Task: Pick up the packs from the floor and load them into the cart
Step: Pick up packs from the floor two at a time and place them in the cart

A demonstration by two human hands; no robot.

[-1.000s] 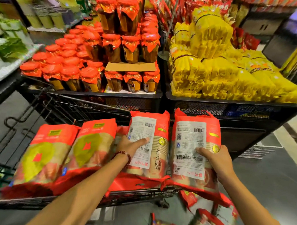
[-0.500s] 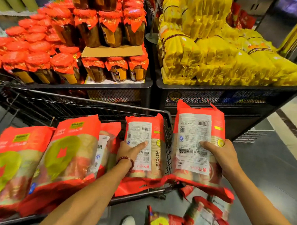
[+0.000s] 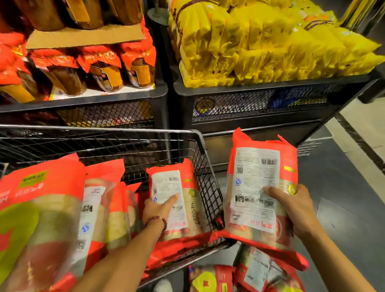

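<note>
A black wire cart fills the lower left and holds several red packs standing in a row. My left hand holds one red pack with a white label, inside the cart against its right wall. My right hand grips a second red pack by its right edge, upright and just outside the cart's right wall. More red packs lie on the floor below it.
Behind the cart stand two black display bins: one with red-capped jars on the left, one with yellow bags on the right. Dark grey floor stretches to the right. A shoe shows under the cart's edge.
The pack in my left hand has gone down into the cart beside its right wall. The pack in my right hand stays outside the cart. The view has tilted down.
</note>
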